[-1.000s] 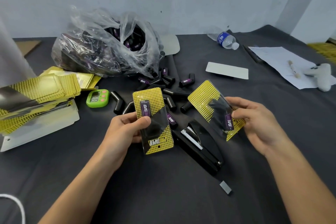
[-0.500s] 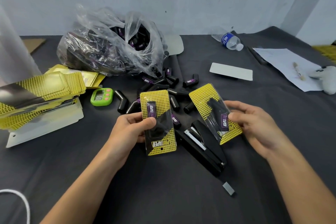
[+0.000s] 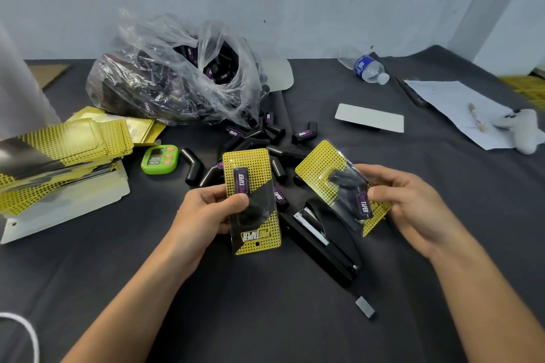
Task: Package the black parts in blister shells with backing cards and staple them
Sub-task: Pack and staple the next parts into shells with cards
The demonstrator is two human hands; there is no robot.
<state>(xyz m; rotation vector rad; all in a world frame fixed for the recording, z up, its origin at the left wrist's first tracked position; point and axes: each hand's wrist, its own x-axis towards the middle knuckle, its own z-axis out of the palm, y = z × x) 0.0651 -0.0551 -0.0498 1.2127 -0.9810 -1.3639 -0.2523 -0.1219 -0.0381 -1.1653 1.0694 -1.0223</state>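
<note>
My left hand (image 3: 206, 212) grips an upright yellow-and-black carded blister pack (image 3: 253, 203) with a black part inside. My right hand (image 3: 413, 209) pinches a second, tilted pack (image 3: 339, 183) by its lower right end, thumb on the purple label. Both packs hover above the black stapler (image 3: 327, 242) lying on the dark cloth. Loose black bent parts (image 3: 265, 141) lie scattered behind the packs. A clear plastic bag (image 3: 177, 76) with more parts sits at the back. A stack of yellow backing cards and blister shells (image 3: 59, 156) is at the left.
A green timer (image 3: 159, 158) lies by the card stack. A grey card (image 3: 370, 118), a water bottle (image 3: 368, 68), a paper sheet with a pen (image 3: 460, 109) and a white controller (image 3: 525, 127) are at the back right. A strip of staples (image 3: 365, 307) lies near the front.
Both hands have kept their packs. The right pack has shifted slightly left and nearer the stapler; the left pack stays almost still.
</note>
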